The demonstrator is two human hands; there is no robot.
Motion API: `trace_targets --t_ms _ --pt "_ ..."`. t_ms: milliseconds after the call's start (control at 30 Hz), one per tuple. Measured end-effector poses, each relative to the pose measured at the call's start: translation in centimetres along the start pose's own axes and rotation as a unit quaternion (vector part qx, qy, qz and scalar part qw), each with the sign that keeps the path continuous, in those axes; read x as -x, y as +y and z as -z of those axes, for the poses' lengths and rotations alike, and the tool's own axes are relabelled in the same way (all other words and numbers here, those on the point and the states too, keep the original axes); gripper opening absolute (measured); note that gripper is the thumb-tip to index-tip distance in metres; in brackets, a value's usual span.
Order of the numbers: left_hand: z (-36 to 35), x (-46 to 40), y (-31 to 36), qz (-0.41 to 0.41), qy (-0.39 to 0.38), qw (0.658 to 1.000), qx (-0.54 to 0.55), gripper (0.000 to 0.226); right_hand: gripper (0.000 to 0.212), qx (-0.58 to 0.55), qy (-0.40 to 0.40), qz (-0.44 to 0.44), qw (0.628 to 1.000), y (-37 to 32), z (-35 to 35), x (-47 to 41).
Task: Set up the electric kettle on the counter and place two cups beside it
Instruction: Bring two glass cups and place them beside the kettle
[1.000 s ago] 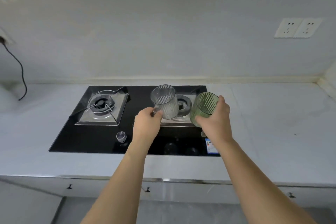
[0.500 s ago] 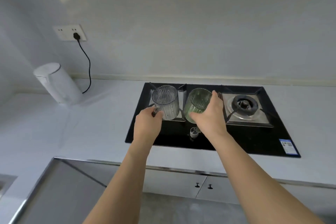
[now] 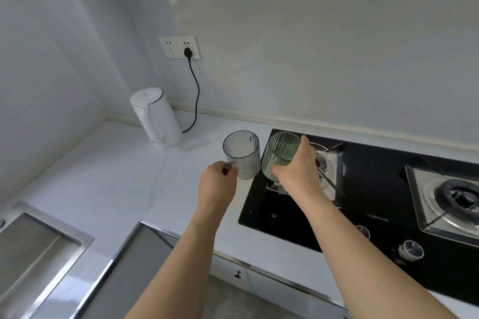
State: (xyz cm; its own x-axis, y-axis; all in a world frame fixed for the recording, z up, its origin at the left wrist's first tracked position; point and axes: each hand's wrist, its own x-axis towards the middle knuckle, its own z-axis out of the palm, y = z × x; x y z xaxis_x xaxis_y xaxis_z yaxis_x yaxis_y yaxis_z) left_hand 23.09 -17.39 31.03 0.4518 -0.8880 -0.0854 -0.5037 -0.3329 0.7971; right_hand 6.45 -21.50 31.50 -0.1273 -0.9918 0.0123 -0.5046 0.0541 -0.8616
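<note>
A white electric kettle point(image 3: 156, 118) stands in the counter's back left corner, its black cord point(image 3: 195, 96) plugged into the wall socket point(image 3: 180, 47). My left hand point(image 3: 216, 185) grips the handle of a clear grey ribbed cup point(image 3: 242, 154), held in the air over the white counter point(image 3: 108, 179), right of the kettle. My right hand point(image 3: 298, 168) is wrapped around a green ribbed glass cup point(image 3: 278, 154), held above the left edge of the hob. The two cups are side by side, almost touching.
A black gas hob point(image 3: 375, 202) with two burners and knobs fills the right side. A steel sink point(image 3: 33, 248) lies at the lower left, with a steel-edged opening beside it. Cabinet doors with small handles sit below the counter edge.
The view has swung left, bringing the kettle and socket closer to centre. Both hands have carried the cups leftward, from over the hob toward the counter by the kettle.
</note>
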Motion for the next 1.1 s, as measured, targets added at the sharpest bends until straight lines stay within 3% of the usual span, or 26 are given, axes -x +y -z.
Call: trace_targets --t_ms 167,433,733,867,1100 --pt "2.9 -5.3 -2.7 0.029 0.021 0.999 0.01 0.031 0.094 0.018 -0.029 0.032 0.999 -2.5 -5.9 -3.2" --pt "8.9 -16.9 -9.7 0.029 0.012 0.999 -0.022 0.036 0.095 0.048 -0.063 0.006 0.997 -7.2 -18.7 -7.2" --pt "15.8 -22.6 -19.5 0.095 0.0 0.993 -0.076 0.037 0.098 0.106 -0.178 -0.01 0.978 -10.8 -31.6 -6.9" --pt "16.8 -24.0 -20.8 0.097 0.001 0.992 -0.078 0.034 0.096 0.097 -0.169 -0.019 0.981 -11.3 -32.7 -8.1" --pt "13.2 -25.4 -19.5 0.091 -0.091 0.992 -0.01 0.03 0.097 0.106 -0.096 -0.082 0.986 -10.0 -29.7 -11.3"
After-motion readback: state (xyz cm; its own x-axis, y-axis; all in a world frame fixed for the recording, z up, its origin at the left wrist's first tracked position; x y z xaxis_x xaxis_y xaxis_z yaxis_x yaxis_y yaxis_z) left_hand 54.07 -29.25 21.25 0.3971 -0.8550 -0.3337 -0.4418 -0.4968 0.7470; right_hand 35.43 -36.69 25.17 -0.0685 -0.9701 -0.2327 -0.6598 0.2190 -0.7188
